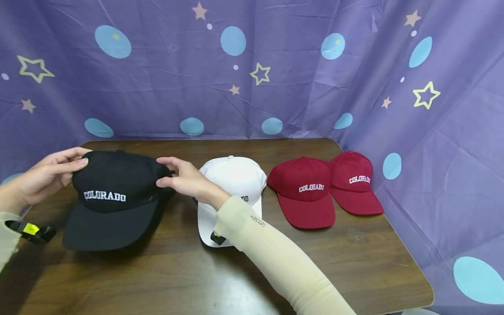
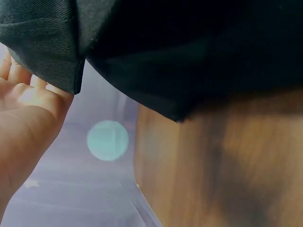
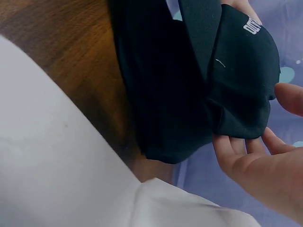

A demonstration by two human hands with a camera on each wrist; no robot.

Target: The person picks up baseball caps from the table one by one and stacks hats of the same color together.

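A black cap (image 1: 106,175) with white COLORADO lettering is at the left of the table, its brim towards me. My left hand (image 1: 45,177) grips the cap's left side, thumb in front. On the opposite side my right hand (image 1: 189,177) pinches the crown's edge; in the right wrist view its fingers (image 3: 239,153) lie under the edge. Beside and below this cap, more black fabric (image 3: 156,104) shows in the right wrist view, apparently another black cap, mostly hidden in the head view. Under my right forearm sits a white cap (image 1: 232,170), its lettering partly covered.
Two red caps, one nearer (image 1: 305,205) and one farther right (image 1: 354,183), lie on the brown wooden table (image 1: 374,267), brims facing me. A purple curtain (image 1: 283,100) with stars and blue spots hangs behind the table and along its right side.
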